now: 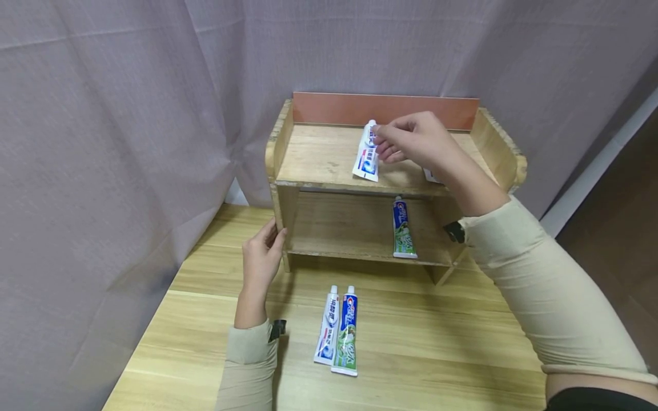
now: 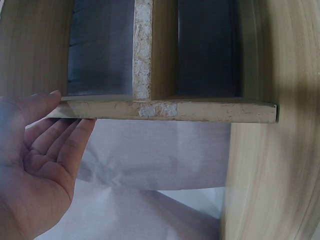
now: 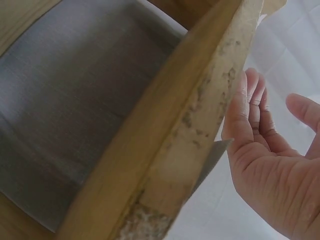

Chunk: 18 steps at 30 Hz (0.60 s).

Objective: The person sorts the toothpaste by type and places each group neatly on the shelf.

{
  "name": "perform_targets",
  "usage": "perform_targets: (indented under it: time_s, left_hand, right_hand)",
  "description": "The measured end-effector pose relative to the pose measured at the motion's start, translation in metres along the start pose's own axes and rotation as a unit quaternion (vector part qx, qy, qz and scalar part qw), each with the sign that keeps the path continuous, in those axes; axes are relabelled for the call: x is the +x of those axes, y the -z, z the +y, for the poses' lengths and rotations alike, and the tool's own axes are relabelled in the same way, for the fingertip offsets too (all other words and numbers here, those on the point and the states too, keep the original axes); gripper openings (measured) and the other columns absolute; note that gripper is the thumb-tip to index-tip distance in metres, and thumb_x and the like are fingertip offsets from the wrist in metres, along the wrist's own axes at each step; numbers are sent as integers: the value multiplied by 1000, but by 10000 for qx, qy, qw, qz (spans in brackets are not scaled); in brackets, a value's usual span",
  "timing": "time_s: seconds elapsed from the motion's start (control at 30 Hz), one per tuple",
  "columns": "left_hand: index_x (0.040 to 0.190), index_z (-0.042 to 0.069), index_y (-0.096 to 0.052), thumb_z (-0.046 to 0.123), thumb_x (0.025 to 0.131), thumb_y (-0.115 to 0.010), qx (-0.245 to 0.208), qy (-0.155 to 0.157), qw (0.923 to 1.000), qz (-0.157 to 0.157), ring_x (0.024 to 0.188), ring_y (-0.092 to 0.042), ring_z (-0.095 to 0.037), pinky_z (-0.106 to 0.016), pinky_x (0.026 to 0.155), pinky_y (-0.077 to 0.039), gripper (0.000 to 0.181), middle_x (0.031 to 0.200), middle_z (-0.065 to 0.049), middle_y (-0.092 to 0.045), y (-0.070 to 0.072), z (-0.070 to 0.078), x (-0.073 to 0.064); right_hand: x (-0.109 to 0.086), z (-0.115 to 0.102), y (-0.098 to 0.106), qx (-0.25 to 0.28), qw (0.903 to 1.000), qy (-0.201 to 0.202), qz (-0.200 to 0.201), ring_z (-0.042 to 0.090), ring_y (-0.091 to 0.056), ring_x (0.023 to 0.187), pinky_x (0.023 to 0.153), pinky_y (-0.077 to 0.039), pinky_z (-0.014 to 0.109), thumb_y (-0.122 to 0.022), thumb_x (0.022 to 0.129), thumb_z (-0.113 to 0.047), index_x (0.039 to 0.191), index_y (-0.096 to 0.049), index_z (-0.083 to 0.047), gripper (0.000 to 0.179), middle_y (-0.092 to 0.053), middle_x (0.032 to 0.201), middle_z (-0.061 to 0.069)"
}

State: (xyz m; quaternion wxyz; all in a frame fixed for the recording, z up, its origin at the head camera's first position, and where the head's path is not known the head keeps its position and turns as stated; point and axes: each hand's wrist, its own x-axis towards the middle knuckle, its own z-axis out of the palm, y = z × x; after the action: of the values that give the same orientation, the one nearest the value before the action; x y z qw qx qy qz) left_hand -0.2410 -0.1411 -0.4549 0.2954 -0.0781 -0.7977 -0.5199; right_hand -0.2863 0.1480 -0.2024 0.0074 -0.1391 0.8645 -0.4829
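My left hand grips the left side board of a two-tier wooden shelf; in the left wrist view the thumb lies on one face and the fingers on the other. On the top tier a white toothpaste tube lies cap to the back, its flat end at the front edge. Right beside its upper half is my right hand, fingertips at the tube. In the right wrist view, the thumb stands apart from the fingers, and the board hides part of the hand's surroundings.
A blue-green toothpaste tube lies on the lower tier. The white end of another tube shows beneath my right wrist. On the table, a white tube and a blue-green tube lie side by side. A grey curtain hangs behind.
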Motion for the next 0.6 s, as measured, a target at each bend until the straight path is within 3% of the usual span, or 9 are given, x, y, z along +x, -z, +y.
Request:
perform_targets:
  time_s: [0.33,0.6]
  left_hand:
    - [131,1,-64,9,96,-69,-59,-4,10000,-9,104,-71,-29,-25,86,-61,35,119,-19,-69,1,0,0]
    - [130,1,-65,10,97,-69,-54,69,10000,6,104,-71,-29,-24,85,-60,35,118,-20,-70,1,2,0]
  right_hand:
    - [-7,1,-2,505,9987,81,54,28,-72,82,78,-65,35,-63,101,-36,106,-67,12,49,-72,91,17]
    - [-19,2,-5,544,9978,355,112,28,-71,83,77,-65,35,-63,101,-37,103,-68,10,48,-72,92,17]
